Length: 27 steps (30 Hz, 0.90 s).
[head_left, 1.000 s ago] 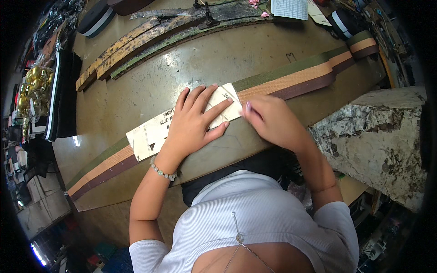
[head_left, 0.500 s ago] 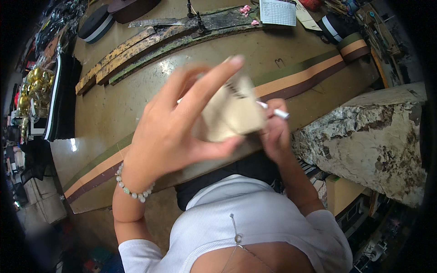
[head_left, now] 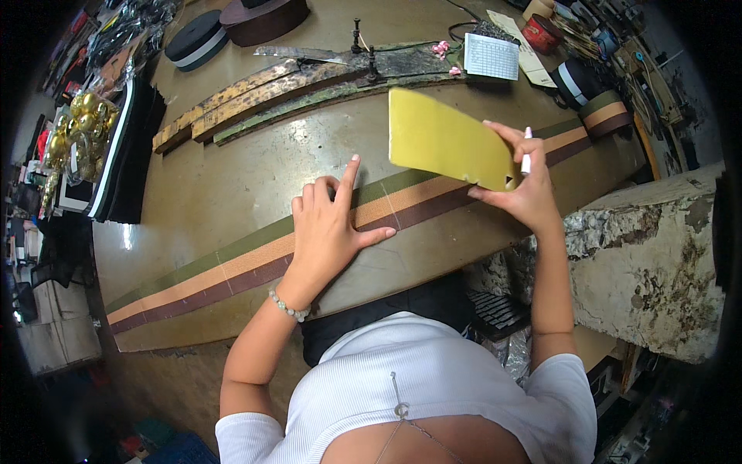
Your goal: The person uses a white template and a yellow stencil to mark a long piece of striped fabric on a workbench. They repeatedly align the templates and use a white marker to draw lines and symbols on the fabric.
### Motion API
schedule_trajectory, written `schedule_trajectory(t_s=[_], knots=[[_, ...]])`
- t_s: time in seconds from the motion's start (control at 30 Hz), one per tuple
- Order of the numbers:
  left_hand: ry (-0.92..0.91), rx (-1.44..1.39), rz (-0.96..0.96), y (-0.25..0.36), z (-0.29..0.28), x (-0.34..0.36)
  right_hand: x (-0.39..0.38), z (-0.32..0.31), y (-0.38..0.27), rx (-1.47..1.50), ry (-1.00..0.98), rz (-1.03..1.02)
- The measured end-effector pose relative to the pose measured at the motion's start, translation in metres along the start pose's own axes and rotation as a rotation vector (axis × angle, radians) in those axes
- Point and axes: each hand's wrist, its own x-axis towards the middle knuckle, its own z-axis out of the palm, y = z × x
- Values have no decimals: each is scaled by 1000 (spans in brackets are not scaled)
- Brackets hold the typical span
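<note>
A striped webbing strap [head_left: 267, 259] in green, tan and maroon runs across the table, with thin pale lines drawn across it. My left hand [head_left: 325, 224] rests on the strap, fingers stretched and thumb spread out to the right beside one of the lines. Raised over the strap, my right hand [head_left: 529, 189] grips a flat yellow card [head_left: 448, 139] by its right end between thumb and fingers. A slim white pen [head_left: 527, 155] is also tucked between the fingers of that hand. The card is tilted, its left end away from the hand.
A long worn wooden bar [head_left: 255, 97] with bolts lies along the table's [head_left: 263, 162] far side. A strap roll [head_left: 604, 114] sits at the right end; black and brown rolls [head_left: 263, 17] stand at the back. A rough block [head_left: 649, 255] is at the right.
My left hand has come off the card and down onto the strap. My right hand has risen with the card and pen, and the card's yellow face now shows instead of its beige one.
</note>
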Motion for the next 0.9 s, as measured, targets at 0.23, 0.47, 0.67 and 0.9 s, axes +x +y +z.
schedule_trajectory(t_s=[0.23,0.47,0.67,0.9], knots=[[-31,-150,-97,-54,-26,-8,-3,25,18,-148,-264,-32],[54,-106,-344,-139,-70,-62,22,74,19,0,-282,-302],[288,-1,-48,-143,-64,-70,39,121,-22,11,-434,-235],[50,-266,37,-123,-49,-65,36,116,-24,-21,-501,-202]])
